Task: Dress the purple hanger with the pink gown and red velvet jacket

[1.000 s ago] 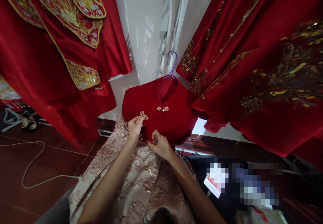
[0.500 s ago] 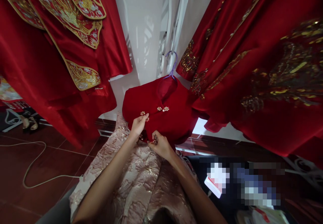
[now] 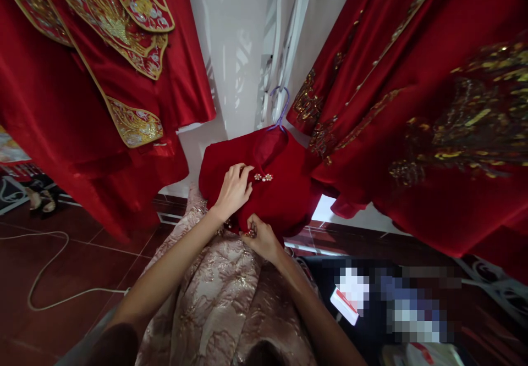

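One red garment (image 3: 284,206), collar (image 3: 270,150) toward wall (image 3: 235,53), long axis sideways.

Slender bare forearms (image 3: 167,284) taper through narrow wrists (image 3: 217,216) to bare hands (image 3: 232,191) with slim fingers (image 3: 244,175).

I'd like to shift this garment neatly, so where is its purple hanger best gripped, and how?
Likely by the stem of the purple hanger, just above the red garment, coming from the front: it stands exposed there, with the white surface behind, while the garment covers the rest.
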`<state>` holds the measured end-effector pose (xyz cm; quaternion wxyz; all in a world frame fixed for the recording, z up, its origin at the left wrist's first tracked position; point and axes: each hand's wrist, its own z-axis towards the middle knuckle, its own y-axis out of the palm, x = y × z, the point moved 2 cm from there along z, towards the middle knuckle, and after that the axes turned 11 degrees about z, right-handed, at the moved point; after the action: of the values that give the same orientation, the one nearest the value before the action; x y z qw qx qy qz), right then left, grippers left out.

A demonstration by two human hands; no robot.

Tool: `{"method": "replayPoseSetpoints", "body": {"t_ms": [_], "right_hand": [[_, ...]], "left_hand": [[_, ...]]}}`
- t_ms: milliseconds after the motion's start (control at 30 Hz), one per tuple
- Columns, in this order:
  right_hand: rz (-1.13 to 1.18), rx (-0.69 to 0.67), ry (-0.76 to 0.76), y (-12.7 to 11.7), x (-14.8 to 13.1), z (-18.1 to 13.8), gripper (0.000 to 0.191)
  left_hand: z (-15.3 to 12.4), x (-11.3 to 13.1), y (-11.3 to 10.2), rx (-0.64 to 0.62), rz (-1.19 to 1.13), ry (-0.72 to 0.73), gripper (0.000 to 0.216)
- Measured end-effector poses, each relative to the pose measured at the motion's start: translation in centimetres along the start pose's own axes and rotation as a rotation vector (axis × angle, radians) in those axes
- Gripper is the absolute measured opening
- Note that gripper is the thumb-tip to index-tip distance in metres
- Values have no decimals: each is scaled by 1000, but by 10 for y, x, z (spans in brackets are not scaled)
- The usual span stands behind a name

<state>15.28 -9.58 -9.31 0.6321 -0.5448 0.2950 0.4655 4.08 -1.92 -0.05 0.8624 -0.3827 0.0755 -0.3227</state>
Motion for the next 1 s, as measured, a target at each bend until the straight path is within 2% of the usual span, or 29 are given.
{"method": "replayPoseSetpoints", "body": {"t_ms": [100,233,400,633,733,900,1000], "right_hand": [[-7,-1,1,1,2,1,19],[-10,10,4,2,5,1,18],[0,-3,-5,2,5,1,18],[-4,-11,-11,0,6,1,20],[-5,-20,-6,0,7,1,21],[2,-31,-3,0,7,1,21],[5,-31,5,1,7,1,22]], "left_hand": [[-4,3,0,-12,-1,121,50],[-11,8,2,-99,-64,291,51],[-7,5,7,-115,-21,251,39],[15,4,14,-97,200,216,22],[23,6,11,-132,280,266,18],[24,9,0,-164,345,449,21],[23,8,1,-159,357,454,24]]}}
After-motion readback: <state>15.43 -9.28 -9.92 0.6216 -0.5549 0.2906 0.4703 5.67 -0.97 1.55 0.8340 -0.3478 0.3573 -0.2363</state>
